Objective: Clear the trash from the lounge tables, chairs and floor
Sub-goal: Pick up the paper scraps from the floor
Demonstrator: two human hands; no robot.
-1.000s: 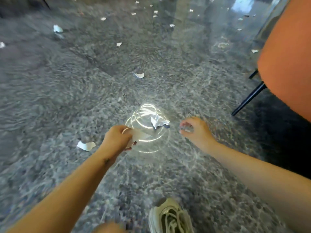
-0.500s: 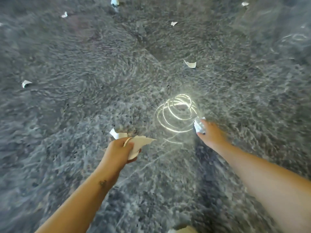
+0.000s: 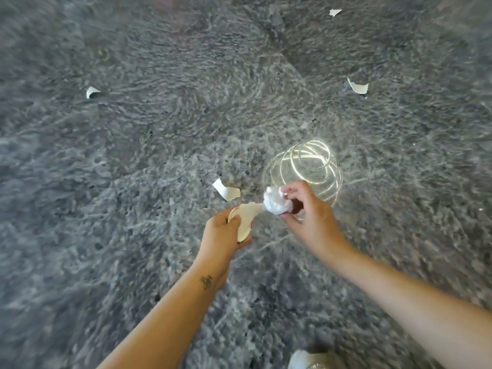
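My left hand [image 3: 222,235] grips a torn piece of a cream paper cup [image 3: 246,215] above the grey stone floor. My right hand [image 3: 310,217] holds a crumpled white paper wad [image 3: 275,202] right beside that cup piece, the two nearly touching. Just beyond my left hand a torn white paper scrap [image 3: 226,191] lies on the floor. More white scraps lie farther off: one at the left [image 3: 91,92], one at the upper right [image 3: 358,87] and a small one near the top edge [image 3: 334,12].
A bright coil-shaped light reflection [image 3: 310,166] glints on the polished floor [image 3: 133,182] just behind my right hand. The toe of my white shoe [image 3: 315,360] shows at the bottom edge.
My right hand has lifted the crumpled paper wad off the floor and brought it over to the cup piece in my left hand. The view has shifted left and the orange chair is gone.
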